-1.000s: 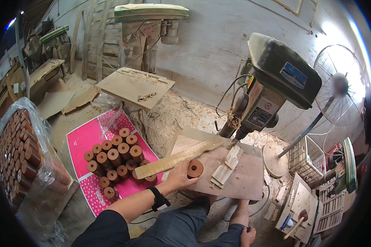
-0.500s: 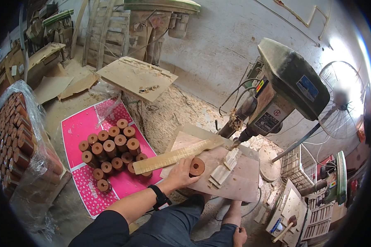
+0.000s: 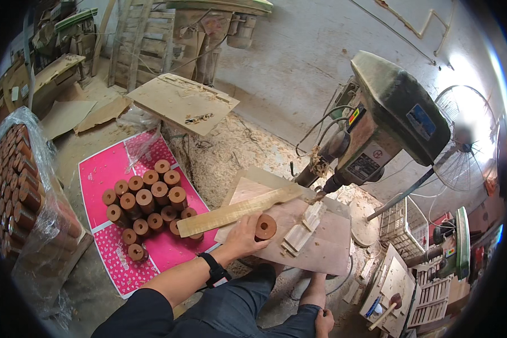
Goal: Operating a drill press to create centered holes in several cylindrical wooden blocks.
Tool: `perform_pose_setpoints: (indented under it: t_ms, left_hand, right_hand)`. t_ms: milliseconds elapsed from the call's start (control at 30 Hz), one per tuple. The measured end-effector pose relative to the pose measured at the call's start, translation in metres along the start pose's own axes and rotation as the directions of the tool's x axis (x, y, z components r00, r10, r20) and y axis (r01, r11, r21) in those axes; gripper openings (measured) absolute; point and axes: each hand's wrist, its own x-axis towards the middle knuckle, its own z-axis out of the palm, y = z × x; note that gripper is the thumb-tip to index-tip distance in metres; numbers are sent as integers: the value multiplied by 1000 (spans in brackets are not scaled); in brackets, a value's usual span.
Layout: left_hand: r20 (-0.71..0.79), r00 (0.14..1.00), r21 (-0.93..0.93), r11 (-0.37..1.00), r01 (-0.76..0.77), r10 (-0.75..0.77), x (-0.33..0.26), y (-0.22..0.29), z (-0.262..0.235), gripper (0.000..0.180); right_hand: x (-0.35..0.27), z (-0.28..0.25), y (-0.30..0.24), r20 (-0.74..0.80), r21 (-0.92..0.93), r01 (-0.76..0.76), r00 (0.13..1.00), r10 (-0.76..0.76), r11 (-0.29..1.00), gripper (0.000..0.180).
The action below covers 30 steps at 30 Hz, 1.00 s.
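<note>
My left hand (image 3: 243, 237) is curled around a short reddish-brown wooden cylinder (image 3: 265, 226) with a round hole in its end. It rests at the left side of the drill press's board-covered table (image 3: 333, 243). Behind the fingers lies a long pale wooden strip (image 3: 236, 213). Pale wooden blocks (image 3: 305, 230) stand on the board to the right of the cylinder, below the drill bit (image 3: 319, 195). Low beside my right knee, my right hand (image 3: 324, 323) appears closed; whatever it may hold is hidden.
Several drilled cylinders (image 3: 145, 198) stand on a pink sheet (image 3: 104, 191) at the left. Farther left is a plastic-wrapped stack of cylinders (image 3: 25, 194). The drill press head (image 3: 397, 115) overhangs the table. A fan (image 3: 462, 135), a crate (image 3: 403, 228) and a mallet (image 3: 390, 310) are at the right.
The whole view has shifted slightly, so most things sit a little farther left. My left hand keeps the cylinder at the same place on the board.
</note>
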Motion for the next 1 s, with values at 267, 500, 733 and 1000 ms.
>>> perform_pose_setpoints:
  t_ms: [267,500,733,1000]
  left_hand:
    - [15,1000,-33,999,-9,10,2,11,-10,85]
    - [88,991,-161,983,-87,102,120,73,-56,66]
    - [189,977,-656,753,52,96,274,193,-83,78]
    - [268,959,-752,604,265,-87,307,190,-48,46]
  right_hand:
    - [-2,-2,-1,-7,-2,8,1000,-8,1000,32]
    - [-5,-4,-6,-33,-4,23,999,-23,1000,31]
    - [-3,-8,-10,-10,29,-10,1000,10,1000,30]
    - [6,-9,8,-52,92,31,998,-26,995,32]
